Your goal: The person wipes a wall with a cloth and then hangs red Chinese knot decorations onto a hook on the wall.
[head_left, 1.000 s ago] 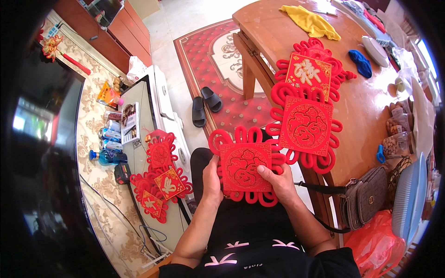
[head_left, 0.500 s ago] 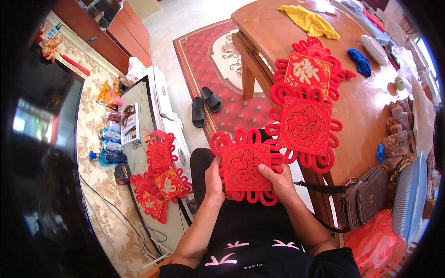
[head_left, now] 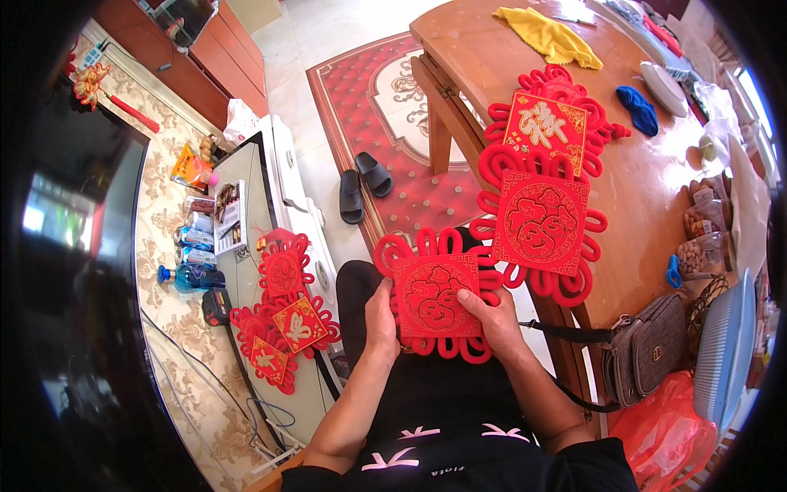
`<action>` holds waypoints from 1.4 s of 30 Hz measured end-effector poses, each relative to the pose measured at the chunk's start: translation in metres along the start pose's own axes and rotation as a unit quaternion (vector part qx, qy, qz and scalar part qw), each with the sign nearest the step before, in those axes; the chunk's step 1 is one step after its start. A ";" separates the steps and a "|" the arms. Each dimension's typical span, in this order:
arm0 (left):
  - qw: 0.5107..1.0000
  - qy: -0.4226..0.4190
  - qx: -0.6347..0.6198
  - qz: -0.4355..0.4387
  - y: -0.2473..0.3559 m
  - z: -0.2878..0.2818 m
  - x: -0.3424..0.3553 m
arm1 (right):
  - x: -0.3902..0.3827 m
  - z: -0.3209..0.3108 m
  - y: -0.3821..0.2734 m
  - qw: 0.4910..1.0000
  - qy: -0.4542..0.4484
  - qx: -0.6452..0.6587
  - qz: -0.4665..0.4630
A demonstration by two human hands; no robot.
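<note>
Over my lap I hold a square red knot ornament (head_left: pixel 432 283) with an embossed figure and looped cord border. My left hand (head_left: pixel 380 320) grips its left edge; my right hand (head_left: pixel 492 320) grips the right, thumb on the face. Just beyond, at the table's near edge, lie a similar red ornament (head_left: pixel 537 217) and one with a gold character (head_left: pixel 541 131), their loops close to the held one. On the glass-topped cabinet to my left lies a group of smaller red knot ornaments (head_left: pixel 287 275).
Wooden table (head_left: pixel 467 33) holds a yellow cloth (head_left: pixel 545 37), blue cloth (head_left: pixel 638 111), plate and snack tubs (head_left: pixel 697 250). A bag (head_left: pixel 639 361) with strap sits right, above a red plastic bag (head_left: pixel 656 435). Slippers (head_left: pixel 352 197) lie ahead; television (head_left: pixel 90 287), cables and bottles (head_left: pixel 194 277) are left.
The held ornament has shifted very slightly down and right since the first frame, with both hands still on it. The other ornaments look unchanged.
</note>
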State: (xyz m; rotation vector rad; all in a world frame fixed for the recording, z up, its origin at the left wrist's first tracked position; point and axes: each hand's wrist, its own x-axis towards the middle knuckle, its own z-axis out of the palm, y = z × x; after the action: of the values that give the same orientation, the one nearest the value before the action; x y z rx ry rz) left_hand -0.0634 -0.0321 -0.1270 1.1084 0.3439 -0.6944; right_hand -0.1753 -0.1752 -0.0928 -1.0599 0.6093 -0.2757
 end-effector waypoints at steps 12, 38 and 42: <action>1.000 0.008 0.013 0.004 -0.009 -0.005 0.006 | 0.001 -0.004 0.002 1.000 -0.004 0.003 0.021; 0.999 0.030 0.033 -0.008 -0.017 -0.001 0.003 | 0.005 -0.021 0.025 1.000 0.011 -0.016 0.013; 0.997 0.036 0.064 -0.014 -0.017 0.001 -0.002 | 0.002 -0.023 0.025 1.000 0.012 -0.004 0.022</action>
State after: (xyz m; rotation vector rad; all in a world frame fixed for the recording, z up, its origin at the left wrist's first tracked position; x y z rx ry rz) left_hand -0.0761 -0.0370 -0.1367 1.2544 0.3803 -0.7109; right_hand -0.1889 -0.1811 -0.1230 -1.0516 0.6554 -0.2493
